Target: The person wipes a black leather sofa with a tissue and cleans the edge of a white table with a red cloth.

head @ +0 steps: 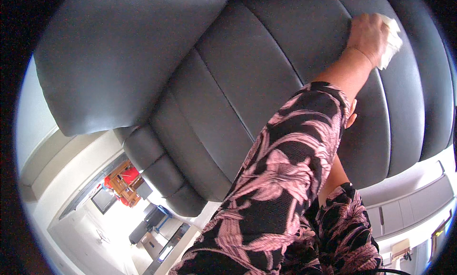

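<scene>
My left hand (367, 37) is closed around a crumpled off-white cloth (392, 43) at the upper right. It presses against the dark grey, leather-look upholstery of a sofa (246, 60), close to a stitched seam. The left forearm, in a black sleeve with a pink floral print, stretches across the middle of the view. Behind that forearm lies my right hand (351, 121), mostly hidden; only a couple of fingertips show, near the upholstery. Whether it holds anything cannot be seen.
A large dark grey cushion (117, 57) fills the upper left. Padded sections (167, 178) of the sofa end at the lower left. Beyond them, a bright room holds wooden furniture (125, 184) with red items. Pale cabinets (410, 207) stand at the lower right.
</scene>
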Motion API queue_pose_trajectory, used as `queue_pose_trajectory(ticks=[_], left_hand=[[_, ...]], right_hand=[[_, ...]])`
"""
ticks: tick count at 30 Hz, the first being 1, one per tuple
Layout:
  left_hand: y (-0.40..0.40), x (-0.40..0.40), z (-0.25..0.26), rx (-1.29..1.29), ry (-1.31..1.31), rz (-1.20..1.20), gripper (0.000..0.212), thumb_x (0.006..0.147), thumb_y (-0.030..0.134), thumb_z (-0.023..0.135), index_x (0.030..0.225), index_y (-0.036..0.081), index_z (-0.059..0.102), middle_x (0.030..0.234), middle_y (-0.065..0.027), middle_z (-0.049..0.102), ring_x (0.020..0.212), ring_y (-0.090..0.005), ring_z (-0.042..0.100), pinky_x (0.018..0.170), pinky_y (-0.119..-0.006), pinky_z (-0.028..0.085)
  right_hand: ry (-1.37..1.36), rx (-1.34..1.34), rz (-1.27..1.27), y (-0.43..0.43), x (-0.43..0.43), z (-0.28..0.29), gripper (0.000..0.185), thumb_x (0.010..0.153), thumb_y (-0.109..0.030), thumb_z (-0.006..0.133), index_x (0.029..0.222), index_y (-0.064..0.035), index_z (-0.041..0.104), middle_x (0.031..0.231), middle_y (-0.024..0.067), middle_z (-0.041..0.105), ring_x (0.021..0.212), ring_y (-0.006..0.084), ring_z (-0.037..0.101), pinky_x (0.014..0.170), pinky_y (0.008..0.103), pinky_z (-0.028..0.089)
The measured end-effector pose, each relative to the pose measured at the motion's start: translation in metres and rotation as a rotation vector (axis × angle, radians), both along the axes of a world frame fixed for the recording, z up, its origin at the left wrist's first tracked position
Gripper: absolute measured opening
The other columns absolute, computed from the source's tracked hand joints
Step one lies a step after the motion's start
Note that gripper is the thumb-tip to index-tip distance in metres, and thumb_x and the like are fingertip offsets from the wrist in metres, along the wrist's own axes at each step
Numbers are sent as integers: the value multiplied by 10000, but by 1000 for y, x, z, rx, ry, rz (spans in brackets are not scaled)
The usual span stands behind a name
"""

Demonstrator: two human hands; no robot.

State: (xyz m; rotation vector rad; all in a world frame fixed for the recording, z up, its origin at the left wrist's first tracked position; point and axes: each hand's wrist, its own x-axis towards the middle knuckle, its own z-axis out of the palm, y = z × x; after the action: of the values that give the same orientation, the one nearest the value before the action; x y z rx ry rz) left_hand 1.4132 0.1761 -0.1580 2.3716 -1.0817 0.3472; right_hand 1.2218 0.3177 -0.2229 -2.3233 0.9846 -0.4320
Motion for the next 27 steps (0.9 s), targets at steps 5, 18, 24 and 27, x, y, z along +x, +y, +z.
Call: queue_pose_trajectory(ticks=[5,18,24,27], left_hand=[[80,37,0,-9,398,4,248,848,277,512,981,90,606,1006,-135,563,894,-289,555,795,-428,450],[527,12,32,88,559,1280,334,898,170,456,1209,65,513,1068,-109,491,1043,-216,524,824,-293,456],[398,36,0,233,322,1116,391,834,184,554,1202,56,519,1166,-134,532,984,-250,547,802,-342,456],[250,33,29,-549,603,841,201,872,129,467,895,-26,592,812,-171,569,771,-311,593,744,-418,468]], right_hand=[[217,-175,65,-7,7,39,624,779,-283,578,1341,-168,333,1463,60,186,1347,336,102,1054,518,26],[194,-184,62,-5,14,50,642,782,-282,577,1355,-176,308,1456,61,194,1344,335,109,1053,528,47],[210,-263,34,-17,9,40,583,836,-316,480,1373,-189,292,1458,43,194,1357,287,93,1067,489,19],[198,-285,31,-18,8,37,581,845,-340,466,1380,-204,288,1463,23,197,1358,276,101,1067,487,24]])
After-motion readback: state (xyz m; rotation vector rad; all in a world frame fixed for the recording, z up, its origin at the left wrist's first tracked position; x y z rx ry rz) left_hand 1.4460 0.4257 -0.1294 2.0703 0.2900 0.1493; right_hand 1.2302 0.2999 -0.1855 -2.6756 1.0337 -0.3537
